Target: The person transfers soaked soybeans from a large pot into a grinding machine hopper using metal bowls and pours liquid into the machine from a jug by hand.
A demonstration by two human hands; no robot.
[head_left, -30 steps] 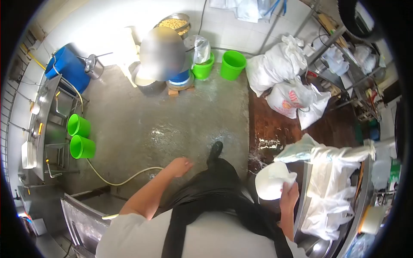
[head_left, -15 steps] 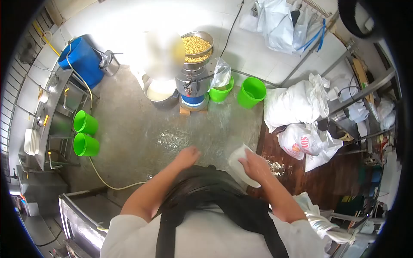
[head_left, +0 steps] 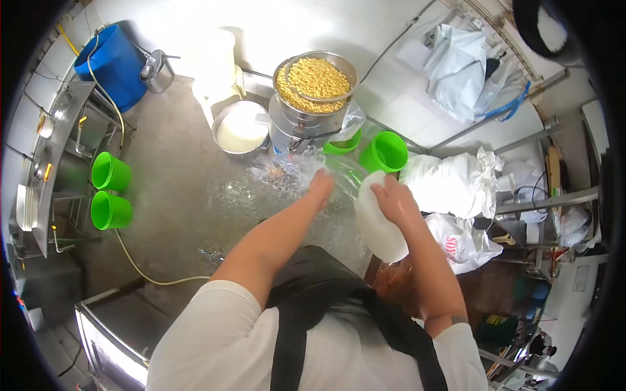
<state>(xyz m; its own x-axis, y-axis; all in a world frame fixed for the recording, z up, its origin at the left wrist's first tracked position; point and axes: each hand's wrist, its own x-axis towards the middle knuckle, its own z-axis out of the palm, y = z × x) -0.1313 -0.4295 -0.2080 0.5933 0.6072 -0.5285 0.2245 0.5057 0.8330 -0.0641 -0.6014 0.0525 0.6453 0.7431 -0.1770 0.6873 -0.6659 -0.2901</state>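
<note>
The right hand (head_left: 394,201) was closed on the edge of a white tub (head_left: 379,229), tilted on the near side of the machine (head_left: 285,129). The left hand (head_left: 319,189), closer to the machine, had its fingers partly curled; whether it held anything could not be told. Water (head_left: 345,174) arced from the tub and splashed on the floor (head_left: 176,208) before the machine. White sacks (head_left: 447,182) lay to the machine's right, beyond two green buckets (head_left: 385,153). A pot (head_left: 244,155) of pale liquid stood just left of it, and beans (head_left: 318,79) filled its top.
</note>
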